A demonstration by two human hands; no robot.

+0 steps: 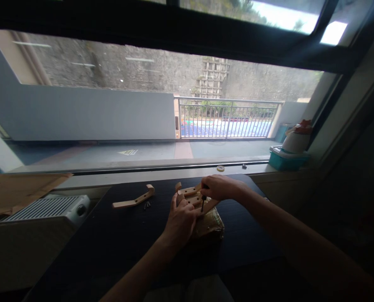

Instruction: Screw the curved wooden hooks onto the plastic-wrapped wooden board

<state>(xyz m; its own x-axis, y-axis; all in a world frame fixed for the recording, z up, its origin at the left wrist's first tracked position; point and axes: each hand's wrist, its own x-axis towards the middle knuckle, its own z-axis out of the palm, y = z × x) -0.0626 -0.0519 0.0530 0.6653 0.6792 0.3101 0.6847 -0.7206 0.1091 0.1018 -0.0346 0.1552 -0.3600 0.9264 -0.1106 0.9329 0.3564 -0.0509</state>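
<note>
A light wooden assembly (190,193) of slats lies on the black table (117,243), partly resting on a brownish plastic bag (209,225). My left hand (181,220) is closed around the assembly's near edge and holds it steady. My right hand (218,187) is closed on a small dark screwdriver (202,201), whose tip points down onto the wood. A separate curved wooden piece (134,200) lies to the left on the table. A few small dark screws (147,204) sit beside it.
A white radiator (48,207) stands left of the table, with brown cardboard (19,188) above it. On the window sill sit a small round object (220,168), a tiny dark item (244,166), and a teal box (288,161) bearing a white container (296,141).
</note>
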